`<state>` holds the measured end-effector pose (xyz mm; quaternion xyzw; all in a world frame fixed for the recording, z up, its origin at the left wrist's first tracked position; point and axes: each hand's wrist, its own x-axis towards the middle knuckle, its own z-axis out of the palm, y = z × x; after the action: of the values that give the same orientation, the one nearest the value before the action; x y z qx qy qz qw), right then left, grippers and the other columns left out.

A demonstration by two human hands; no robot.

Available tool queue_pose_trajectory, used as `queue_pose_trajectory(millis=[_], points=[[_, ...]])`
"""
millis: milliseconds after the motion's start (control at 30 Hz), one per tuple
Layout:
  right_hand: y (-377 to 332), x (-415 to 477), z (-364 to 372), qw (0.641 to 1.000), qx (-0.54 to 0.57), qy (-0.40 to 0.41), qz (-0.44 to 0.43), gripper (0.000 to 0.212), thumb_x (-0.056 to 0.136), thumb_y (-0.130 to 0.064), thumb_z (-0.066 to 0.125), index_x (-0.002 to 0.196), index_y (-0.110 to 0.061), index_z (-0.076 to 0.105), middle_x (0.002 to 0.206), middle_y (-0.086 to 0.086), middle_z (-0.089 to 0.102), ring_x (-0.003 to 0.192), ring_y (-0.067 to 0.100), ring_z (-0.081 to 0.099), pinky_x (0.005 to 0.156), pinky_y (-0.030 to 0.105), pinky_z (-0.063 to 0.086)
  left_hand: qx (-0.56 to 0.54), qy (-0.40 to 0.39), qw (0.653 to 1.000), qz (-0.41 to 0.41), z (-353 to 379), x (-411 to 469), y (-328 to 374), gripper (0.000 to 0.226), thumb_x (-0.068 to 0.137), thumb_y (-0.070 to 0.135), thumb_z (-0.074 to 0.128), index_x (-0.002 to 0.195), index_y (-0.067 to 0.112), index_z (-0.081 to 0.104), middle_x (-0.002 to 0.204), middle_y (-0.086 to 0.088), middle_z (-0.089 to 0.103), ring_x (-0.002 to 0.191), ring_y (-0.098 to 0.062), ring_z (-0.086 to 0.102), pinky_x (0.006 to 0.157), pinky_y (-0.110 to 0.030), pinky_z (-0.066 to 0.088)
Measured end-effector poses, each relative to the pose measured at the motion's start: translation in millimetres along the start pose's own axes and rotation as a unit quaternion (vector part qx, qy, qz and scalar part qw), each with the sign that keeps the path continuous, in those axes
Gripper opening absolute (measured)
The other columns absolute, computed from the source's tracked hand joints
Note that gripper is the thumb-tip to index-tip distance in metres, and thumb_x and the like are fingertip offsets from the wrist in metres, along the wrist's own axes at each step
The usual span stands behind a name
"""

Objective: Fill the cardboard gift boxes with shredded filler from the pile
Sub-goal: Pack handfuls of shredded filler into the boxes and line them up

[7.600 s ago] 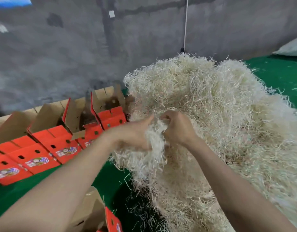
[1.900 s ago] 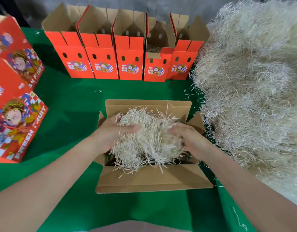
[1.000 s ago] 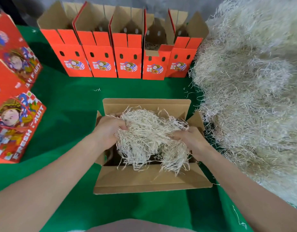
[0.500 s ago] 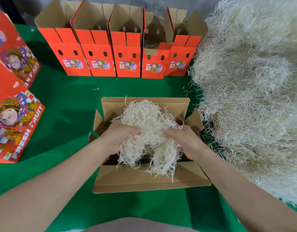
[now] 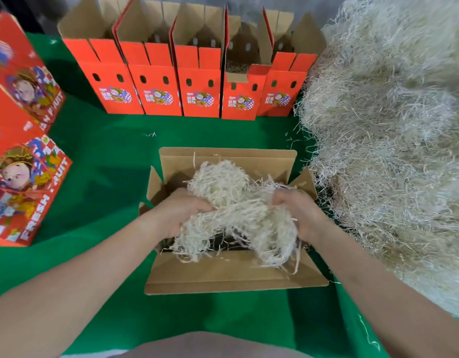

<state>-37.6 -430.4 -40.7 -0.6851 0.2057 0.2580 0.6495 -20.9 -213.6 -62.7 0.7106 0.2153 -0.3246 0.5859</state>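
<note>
An open cardboard gift box (image 5: 223,277) lies flaps-out on the green cloth right in front of me. A clump of pale shredded filler (image 5: 236,210) sits in its opening and spills over the near flap. My left hand (image 5: 179,210) grips the clump's left side. My right hand (image 5: 298,213) grips its right side. Both hands are over the box's opening. The big pile of filler (image 5: 393,140) rises along the right.
A row of several red gift boxes (image 5: 197,81) stands open-topped at the back; one shows filler inside. Two closed red printed boxes (image 5: 21,177) are stacked at the left edge. Green cloth (image 5: 102,164) covers the table.
After pulling filler from the pile, my hands brought it to the box. In the last second they have spread slightly apart, pulling the clump wider over the opening.
</note>
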Motion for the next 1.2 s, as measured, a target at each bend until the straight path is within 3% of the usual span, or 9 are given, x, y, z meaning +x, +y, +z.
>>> queue_pose_trajectory(millis=[133, 267, 400, 533, 667, 800, 967, 1033, 1200], points=[[1, -1, -3, 0.999, -0.015, 0.031, -0.009, 0.046, 0.084, -0.010, 0.056, 0.128, -0.007, 0.043, 0.104, -0.013, 0.045, 0.116, 0.014, 0.033, 0.109, 0.042, 0.018, 0.052, -0.041, 0.998, -0.004, -11, 1, -6, 0.069, 0.077, -0.004, 0.062, 0.140, 0.003, 0.033, 0.146, -0.013, 0.035, 0.136, -0.026, 0.029, 0.113, -0.041, 0.018], [-3, 2, 19, 0.997, -0.055, -0.062, -0.010, 0.052, 0.078, -0.038, 0.067, 0.124, -0.022, 0.049, 0.127, -0.014, 0.042, 0.126, 0.013, 0.033, 0.106, 0.041, 0.023, 0.061, -0.094, 0.994, 0.003, 1, -5, 0, 0.079, 0.068, -0.002, 0.072, 0.139, 0.010, 0.038, 0.143, -0.008, 0.042, 0.134, -0.025, 0.033, 0.113, -0.045, 0.022], [-1, 10, 27, 0.984, -0.163, -0.004, -0.071, 0.033, 0.085, -0.019, 0.064, 0.116, -0.012, 0.057, 0.111, -0.004, 0.061, 0.096, 0.008, 0.061, 0.094, 0.029, 0.043, -0.100, -0.107, 0.989, 0.013, -5, -15, 9, 0.056, 0.055, 0.016, 0.075, 0.110, 0.011, 0.065, 0.137, -0.005, 0.046, 0.134, -0.025, 0.034, 0.112, -0.048, 0.023], [6, 6, 11, 0.965, -0.255, 0.020, -0.056, 0.068, 0.080, -0.026, 0.068, 0.139, -0.008, 0.039, 0.115, 0.008, 0.061, 0.114, 0.026, 0.056, 0.103, 0.041, 0.039, -0.287, -0.039, 0.957, 0.008, -22, -11, 12, 0.055, 0.055, 0.007, 0.059, 0.109, 0.008, 0.055, 0.120, -0.017, 0.059, 0.104, -0.034, 0.061, 0.091, -0.051, 0.046], [7, 4, -1, 0.966, -0.249, 0.006, -0.071, 0.062, 0.082, -0.022, 0.066, 0.138, -0.015, 0.038, 0.121, 0.005, 0.060, 0.109, 0.020, 0.059, 0.102, 0.031, 0.037, -0.311, -0.063, 0.948, 0.014, -25, -13, 11, 0.037, 0.060, 0.009, 0.054, 0.096, 0.012, 0.058, 0.107, -0.013, 0.066, 0.089, -0.031, 0.066, 0.073, -0.043, 0.052], [0, 8, 16, 0.986, -0.136, -0.095, -0.032, 0.072, 0.084, -0.018, 0.063, 0.143, -0.026, 0.024, 0.124, -0.016, 0.043, 0.102, 0.003, 0.053, 0.101, 0.029, 0.036, -0.310, -0.156, 0.938, 0.001, -10, -15, 12, 0.054, 0.063, 0.013, 0.058, 0.117, 0.011, 0.056, 0.117, -0.016, 0.064, 0.104, -0.035, 0.063, 0.088, -0.052, 0.049], [4, 21, 31, 0.876, -0.449, -0.045, -0.172, 0.049, 0.078, -0.015, 0.064, 0.126, -0.017, 0.050, 0.117, -0.004, 0.056, 0.108, 0.016, 0.054, 0.095, 0.028, 0.043, -0.251, -0.075, 0.965, 0.017, -4, -13, 12, 0.031, 0.055, -0.005, 0.049, 0.082, 0.008, 0.057, 0.098, -0.012, 0.062, 0.088, -0.030, 0.064, 0.076, -0.046, 0.055], [8, 23, 23, 0.867, -0.477, 0.015, -0.143, 0.051, 0.077, -0.015, 0.065, 0.125, -0.012, 0.048, 0.114, 0.004, 0.057, 0.105, 0.025, 0.056, 0.092, 0.034, 0.047, -0.248, -0.029, 0.968, 0.015, -11, -10, 9, 0.032, 0.054, -0.006, 0.045, 0.081, 0.009, 0.053, 0.104, -0.012, 0.056, 0.098, -0.031, 0.057, 0.091, -0.052, 0.047], [10, 18, 2, 0.844, -0.511, 0.077, -0.144, 0.060, 0.078, -0.009, 0.059, 0.134, -0.015, 0.038, 0.099, 0.006, 0.063, 0.082, 0.022, 0.062, 0.081, 0.038, 0.052, -0.322, -0.005, 0.946, 0.039, -26, -13, 4, 0.041, 0.045, 0.004, 0.049, 0.085, 0.009, 0.056, 0.096, -0.014, 0.062, 0.086, -0.031, 0.062, 0.078, -0.048, 0.051]])
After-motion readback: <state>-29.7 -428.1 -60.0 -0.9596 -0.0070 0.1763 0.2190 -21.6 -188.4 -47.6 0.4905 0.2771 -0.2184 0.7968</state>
